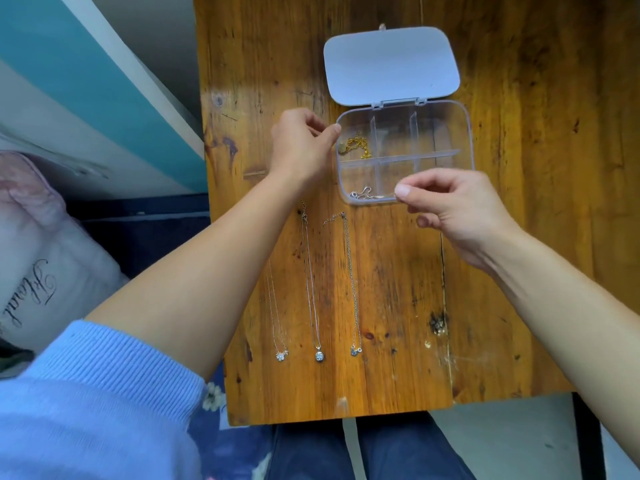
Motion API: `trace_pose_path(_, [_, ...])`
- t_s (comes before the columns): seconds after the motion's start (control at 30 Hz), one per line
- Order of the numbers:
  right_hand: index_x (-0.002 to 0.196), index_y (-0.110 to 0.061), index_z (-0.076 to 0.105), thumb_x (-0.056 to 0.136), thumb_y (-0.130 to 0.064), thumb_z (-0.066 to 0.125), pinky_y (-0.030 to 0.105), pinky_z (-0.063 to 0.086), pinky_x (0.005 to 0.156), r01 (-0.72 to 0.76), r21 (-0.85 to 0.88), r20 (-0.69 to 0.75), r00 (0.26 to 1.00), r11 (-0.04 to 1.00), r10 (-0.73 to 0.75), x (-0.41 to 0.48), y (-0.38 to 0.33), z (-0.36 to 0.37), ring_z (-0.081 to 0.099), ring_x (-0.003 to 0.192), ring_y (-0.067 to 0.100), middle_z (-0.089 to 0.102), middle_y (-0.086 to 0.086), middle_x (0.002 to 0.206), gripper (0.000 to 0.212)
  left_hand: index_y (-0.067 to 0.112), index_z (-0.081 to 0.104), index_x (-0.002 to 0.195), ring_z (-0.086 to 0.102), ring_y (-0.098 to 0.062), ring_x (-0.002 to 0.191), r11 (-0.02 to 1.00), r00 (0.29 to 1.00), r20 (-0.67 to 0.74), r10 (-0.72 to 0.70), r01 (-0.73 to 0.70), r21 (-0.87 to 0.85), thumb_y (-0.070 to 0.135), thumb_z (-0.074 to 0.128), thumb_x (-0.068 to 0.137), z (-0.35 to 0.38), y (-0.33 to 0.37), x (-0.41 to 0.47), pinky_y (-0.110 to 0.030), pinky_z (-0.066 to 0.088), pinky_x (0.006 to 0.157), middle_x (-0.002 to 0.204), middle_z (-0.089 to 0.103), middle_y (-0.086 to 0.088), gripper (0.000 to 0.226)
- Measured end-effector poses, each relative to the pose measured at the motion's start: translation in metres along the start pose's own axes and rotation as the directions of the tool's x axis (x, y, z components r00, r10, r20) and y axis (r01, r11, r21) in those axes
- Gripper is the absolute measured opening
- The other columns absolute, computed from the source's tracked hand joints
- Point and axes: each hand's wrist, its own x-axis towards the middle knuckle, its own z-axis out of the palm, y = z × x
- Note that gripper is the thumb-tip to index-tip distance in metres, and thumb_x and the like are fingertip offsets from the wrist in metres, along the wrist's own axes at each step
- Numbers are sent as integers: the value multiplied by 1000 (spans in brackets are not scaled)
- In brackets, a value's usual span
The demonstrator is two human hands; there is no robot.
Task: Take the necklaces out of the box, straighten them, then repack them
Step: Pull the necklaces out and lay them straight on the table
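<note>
Necklaces: three lie straight on the desk (398,306) at lower centre, long axes running up-down. Above them, the open box (464,133) holds a gold chain (358,145) and a silver chain (363,195) at its near edge. The right hand (457,206) is nearer, its fingers (403,192) pinched on the silver chain's right end; the left hand (301,147) pinches the box's left rim.

Varnished wooden desk (398,271), glossy, with knots, dark stains and a crack toward the near edge. Clear, smooth plastic box (464,133) with see-through dividers; opaque matt pale lid (391,64). Gold-coloured metal chain (358,145) in one compartment. Thin silvery metal necklaces (311,289) with shiny pendants near the front edge. Ribbed knitted cloth sleeve (104,393), soft and matt.
</note>
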Motion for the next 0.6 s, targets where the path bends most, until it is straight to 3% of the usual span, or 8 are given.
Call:
trace_pose_path(0.1, [81, -12, 71, 73, -6, 76, 17, 50, 51, -194, 196, -6, 980, 961, 198, -12, 15, -12, 64, 61, 9, 69, 2, 72, 11, 14, 69, 97, 61, -21, 95, 941, 951, -131, 281, -247, 232, 23, 62, 88, 3, 4, -18, -38, 52, 82, 98, 68, -4, 15])
trace_pose_path(0.13, [84, -10, 71, 74, -3, 75, 18, 51, 51, -234, 247, -5, 970, 940, 243, -15, 20, -14, 65, 62, 10, 71, 2, 72, 14, 15, 69, 100, 59, -22, 99, 883, 914, -87, 397, -355, 307, 22, 60, 88, 5, 4, -25, -38, 49, 83, 102, 66, -5, 16])
trace_pose_path(0.2, [90, -7, 70, 76, 4, 71, 19, 52, 52, -275, 320, -8, 956, 907, 293, -20, 29, -19, 68, 66, 14, 73, 4, 72, 18, 18, 69, 107, 53, -26, 104, 738, 832, 143, 536, -544, 399, 21, 57, 88, 14, 3, -40, -38, 41, 84, 107, 62, -7, 22])
trace_pose_path(0.27, [91, -4, 70, 77, 8, 69, 20, 54, 54, -279, 366, -31, 950, 888, 311, -23, 36, -22, 71, 69, 16, 74, 7, 74, 18, 23, 65, 118, 48, -27, 108, 632, 759, 382, 527, -650, 422, 23, 57, 89, 26, 3, -50, -37, 35, 85, 108, 58, -6, 30])
trace_pose_path(0.33, [88, -3, 71, 76, 8, 70, 19, 54, 56, -273, 389, -48, 948, 880, 316, -27, 41, -24, 72, 71, 17, 75, 10, 77, 16, 29, 60, 126, 47, -26, 108, 601, 718, 511, 473, -687, 409, 25, 56, 90, 36, 1, -55, -38, 34, 87, 105, 54, -4, 37])
trace_pose_path(0.47, [85, -2, 73, 75, 6, 71, 19, 55, 58, -247, 403, -80, 950, 881, 302, -32, 45, -32, 74, 74, 19, 76, 13, 81, 13, 25, 70, 115, 54, -29, 99, 653, 724, 484, 491, -674, 345, 26, 60, 91, 44, 2, -51, -35, 36, 76, 96, 60, -7, 26])
trace_pose_path(0.6, [86, -5, 72, 77, 1, 73, 18, 56, 56, -188, 339, -199, 943, 922, 266, -37, 48, -39, 75, 75, 21, 77, 12, 81, 11, 19, 75, 103, 57, -28, 93, 661, 728, 451, 516, -673, 332, 30, 64, 89, 44, 4, -50, -36, 44, 69, 91, 64, -6, 21])
